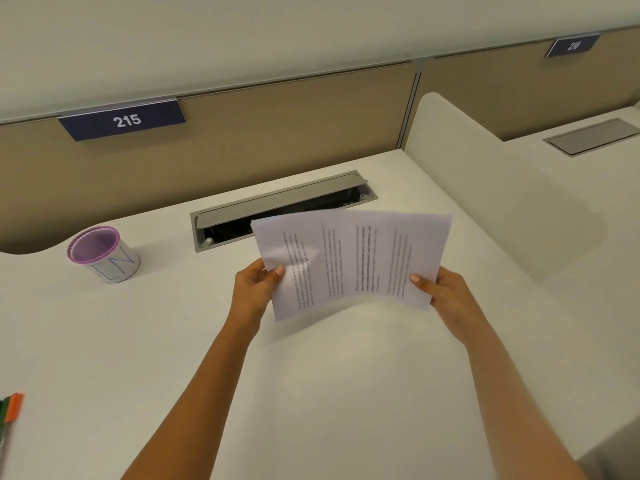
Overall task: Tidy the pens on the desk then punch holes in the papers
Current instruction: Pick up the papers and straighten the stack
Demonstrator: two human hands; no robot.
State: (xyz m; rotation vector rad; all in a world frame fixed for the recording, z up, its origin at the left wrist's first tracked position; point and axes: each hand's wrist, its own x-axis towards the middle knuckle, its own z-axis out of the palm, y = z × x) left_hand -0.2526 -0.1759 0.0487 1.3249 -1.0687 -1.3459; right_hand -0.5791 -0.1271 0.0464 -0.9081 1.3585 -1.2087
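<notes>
The papers (349,258) are up in the air, just in front of the open cable box (282,206) in the desk (311,393). There look to be 2 sheets, with the printed lines running sideways. The left hand (256,289) pinches the near left corner, thumb on top. The right hand (440,292) pinches the near right corner the same way. Paper is light and floppy (it bends up in the middle here), so holding both sides helps keep it flat. It could slip or crease if squeezed hard. The purple pen cup (102,254) stands left of the cable box and looks empty. Some pens (10,410) lie far to the left and nearer the person. No hole punch shows.
</notes>
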